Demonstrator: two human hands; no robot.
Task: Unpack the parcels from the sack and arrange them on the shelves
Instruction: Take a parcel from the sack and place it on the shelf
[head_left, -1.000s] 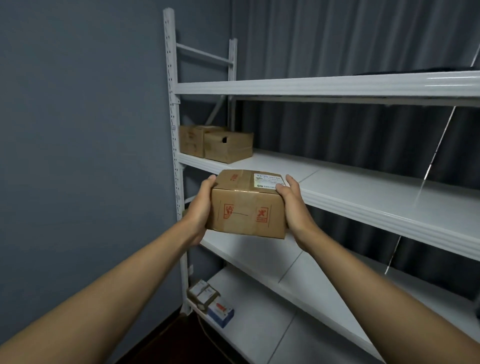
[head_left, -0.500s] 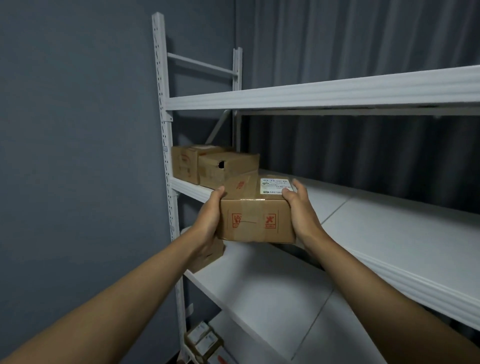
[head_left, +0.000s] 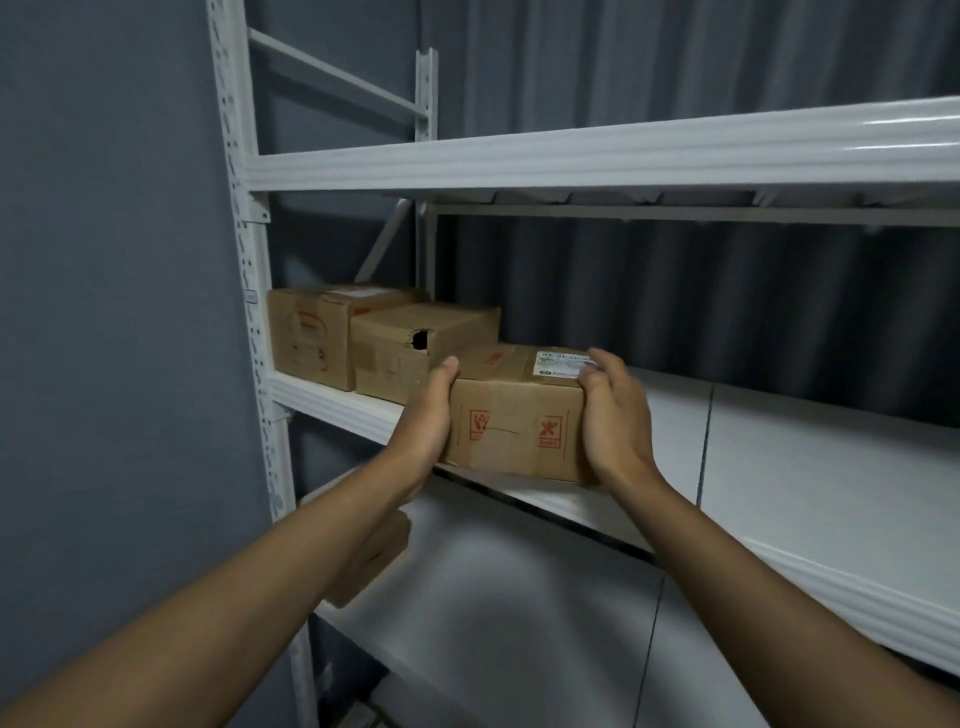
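Parcel (head_left: 517, 415) sits at the front edge of the middle shelf (head_left: 810, 467), just beside two boxes (head_left: 384, 338), gripped at its ends by left hand (head_left: 423, 415) and right hand (head_left: 615, 415). Released now, it could tip off, since its near face seems to overhang the edge.

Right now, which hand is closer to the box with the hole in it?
Left. The left hand is just in front of the holed box; the right hand is across the held parcel.

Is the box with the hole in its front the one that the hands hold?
No: the hands hold a box with red marks; the holed box sits behind it.
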